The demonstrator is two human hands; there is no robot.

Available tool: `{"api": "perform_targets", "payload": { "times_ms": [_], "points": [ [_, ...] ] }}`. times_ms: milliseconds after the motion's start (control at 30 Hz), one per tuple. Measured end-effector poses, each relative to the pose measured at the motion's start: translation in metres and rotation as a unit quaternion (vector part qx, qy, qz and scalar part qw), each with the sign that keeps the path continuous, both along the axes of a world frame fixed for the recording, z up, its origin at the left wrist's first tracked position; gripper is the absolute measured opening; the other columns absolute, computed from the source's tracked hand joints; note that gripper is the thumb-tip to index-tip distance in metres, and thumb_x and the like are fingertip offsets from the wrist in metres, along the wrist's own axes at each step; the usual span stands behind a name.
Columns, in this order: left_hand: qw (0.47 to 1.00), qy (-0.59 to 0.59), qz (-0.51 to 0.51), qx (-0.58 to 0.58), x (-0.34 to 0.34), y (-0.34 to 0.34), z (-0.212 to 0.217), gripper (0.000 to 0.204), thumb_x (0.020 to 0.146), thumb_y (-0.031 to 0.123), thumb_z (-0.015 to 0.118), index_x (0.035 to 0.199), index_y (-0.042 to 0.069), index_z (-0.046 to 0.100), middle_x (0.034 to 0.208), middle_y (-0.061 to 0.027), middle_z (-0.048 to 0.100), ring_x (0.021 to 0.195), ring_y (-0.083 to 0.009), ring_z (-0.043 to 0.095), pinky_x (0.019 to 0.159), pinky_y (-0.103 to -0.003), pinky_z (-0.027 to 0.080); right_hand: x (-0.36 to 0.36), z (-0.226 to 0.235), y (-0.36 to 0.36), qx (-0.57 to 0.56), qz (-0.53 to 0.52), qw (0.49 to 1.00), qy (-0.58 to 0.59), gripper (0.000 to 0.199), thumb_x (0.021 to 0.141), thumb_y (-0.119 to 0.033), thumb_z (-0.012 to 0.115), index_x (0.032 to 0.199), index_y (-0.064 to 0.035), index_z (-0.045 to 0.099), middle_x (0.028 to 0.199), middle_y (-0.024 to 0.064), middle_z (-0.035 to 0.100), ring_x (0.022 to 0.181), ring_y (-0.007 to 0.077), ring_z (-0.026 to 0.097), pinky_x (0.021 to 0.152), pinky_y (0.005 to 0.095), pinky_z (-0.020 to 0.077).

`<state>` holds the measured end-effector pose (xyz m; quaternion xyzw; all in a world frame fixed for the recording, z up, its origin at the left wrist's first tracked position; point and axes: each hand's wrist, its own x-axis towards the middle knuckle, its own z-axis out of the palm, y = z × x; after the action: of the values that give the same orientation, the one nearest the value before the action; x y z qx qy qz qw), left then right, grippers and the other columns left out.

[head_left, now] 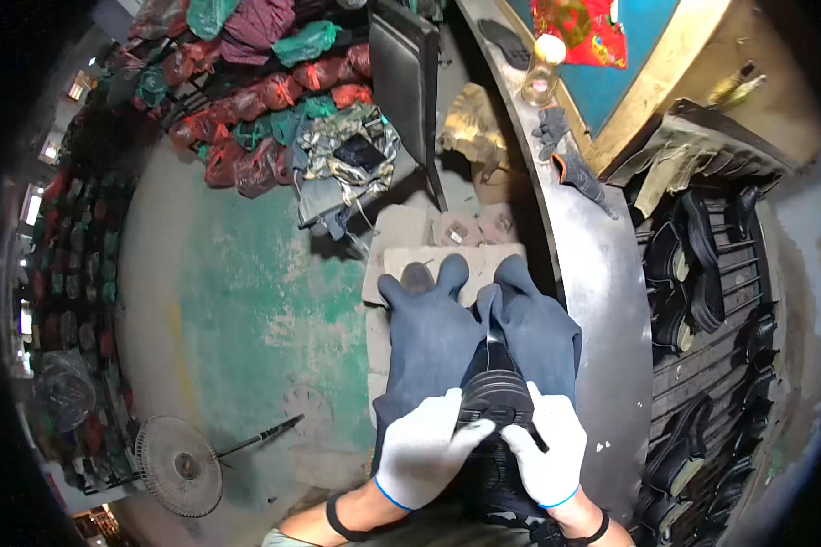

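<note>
A black shoe (pixel 497 394) with a ridged sole is held low in front of me, between both hands. My left hand (pixel 420 453), in a white glove with a blue cuff edge, grips its left side, thumb over the ridged part. On the opposite side my right hand (pixel 554 448), gloved alike, has its fingers closed round the shoe, thumb pressing near the middle. The shoe's lower part is in shadow and hard to make out. Just beyond it lies dark blue-grey cloth (pixel 436 342), reaching toward a pale slab (pixel 410 260).
A metal-topped bench (pixel 602 319) runs along my right, bearing dark gloves (pixel 579 178) and a bottle (pixel 542 77). Past it stands a rack (pixel 702 365) with black shoes (pixel 704 264). Left are a fan (pixel 182 465) and red bags (pixel 246 114). A black chair (pixel 405 82) stands ahead.
</note>
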<state>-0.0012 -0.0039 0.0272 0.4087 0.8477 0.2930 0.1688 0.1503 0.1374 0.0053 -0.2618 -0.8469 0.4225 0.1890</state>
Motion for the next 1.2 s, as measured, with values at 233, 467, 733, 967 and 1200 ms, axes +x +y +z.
{"api": "perform_targets", "payload": {
  "times_ms": [233, 467, 733, 967, 1200],
  "points": [
    [0.976, -0.025, 0.034, 0.215, 0.043, -0.046, 0.083, 0.080, 0.077, 0.034, 0.099, 0.139, -0.005, 0.066, 0.136, -0.0212, 0.068, 0.117, -0.0360, 0.071, 0.102, -0.047, 0.057, 0.037, 0.054, -0.041, 0.139, -0.002, 0.982, 0.130, 0.050, 0.087, -0.015, 0.087, 0.129, 0.0088, 0.075, 0.120, 0.0228, 0.073, 0.104, 0.0367, 0.073, 0.089, 0.0447, 0.0588],
    [0.992, -0.004, -0.033, 0.119, 0.088, -0.053, 0.046, 0.076, 0.087, 0.028, 0.089, 0.152, 0.002, 0.058, 0.145, -0.0222, 0.065, 0.130, -0.0447, 0.064, 0.110, -0.052, 0.054, 0.086, -0.018, -0.045, -0.762, -0.087, 0.580, 0.274, 0.088, 0.098, -0.037, 0.078, 0.166, 0.0037, 0.040, 0.151, 0.0257, 0.064, 0.136, 0.0374, 0.067, 0.116, 0.0506, 0.0552],
    [0.968, -0.049, -0.061, 0.239, 0.075, -0.082, -0.025, 0.063, 0.106, 0.039, 0.070, 0.156, 0.001, 0.059, 0.163, -0.0235, 0.057, 0.154, -0.0382, 0.052, 0.130, -0.054, 0.036, 0.103, -0.108, -0.046, -0.828, -0.063, 0.506, 0.233, 0.078, 0.083, -0.031, 0.065, 0.151, 0.0077, 0.060, 0.146, 0.0286, 0.069, 0.129, 0.0442, 0.071, 0.120, 0.0558, 0.0528],
    [0.854, -0.406, 0.126, 0.301, 0.057, -0.013, -0.077, 0.058, 0.122, 0.031, 0.041, 0.170, -0.001, 0.035, 0.173, -0.0123, 0.043, 0.160, -0.0225, 0.038, 0.134, -0.036, 0.025, 0.078, -0.032, -0.045, -0.640, 0.010, 0.732, 0.233, 0.099, 0.088, -0.021, 0.084, 0.171, 0.0016, 0.035, 0.159, 0.0224, 0.057, 0.146, 0.0310, 0.058, 0.125, 0.0418, 0.0450],
    [0.337, -0.886, 0.129, 0.290, 0.041, -0.042, -0.104, 0.076, 0.112, 0.068, 0.045, 0.156, 0.008, 0.055, 0.152, -0.0161, 0.064, 0.135, -0.0310, 0.064, 0.124, -0.047, 0.047, 0.057, -0.041, -0.030, -0.615, -0.059, 0.768, 0.171, 0.072, 0.115, -0.032, 0.060, 0.171, 0.0030, 0.031, 0.103, 0.0087, 0.073, 0.085, 0.0116, 0.070, 0.079, 0.0255, 0.0590]
  ]
}}
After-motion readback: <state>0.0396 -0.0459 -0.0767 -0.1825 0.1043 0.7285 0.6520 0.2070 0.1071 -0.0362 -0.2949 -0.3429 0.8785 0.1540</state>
